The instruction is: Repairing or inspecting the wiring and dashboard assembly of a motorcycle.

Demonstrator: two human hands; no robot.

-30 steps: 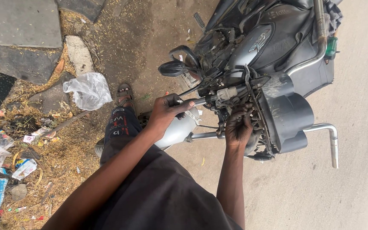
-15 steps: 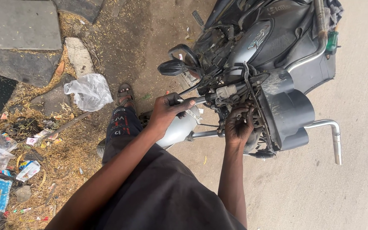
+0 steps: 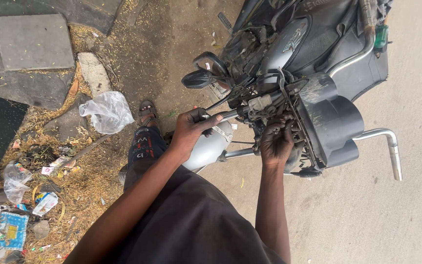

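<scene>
Dirt roadside, litter behind. Left grip (image 3: 194, 129) was clamped on handlebar lever (image 3: 225, 116), unchanged from before; right grip (image 3: 275, 143) had curled deeper into motorcycle (image 3: 318, 73) wiring, just beside it.

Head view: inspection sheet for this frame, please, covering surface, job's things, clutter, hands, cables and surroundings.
Surface: bare dirt ground and pale pavement.
Job's things: motorcycle, its headlight housing turned toward the camera; handlebar.
Clutter: clear plastic bag, scattered litter and wrappers on dry straw.
Hands: left hand closed round the handlebar; right hand in the parts behind the headlight, grip not clear.
Cables: thin dark cables near the mirror.
Surroundings: stone slabs, sandalled foot.
</scene>
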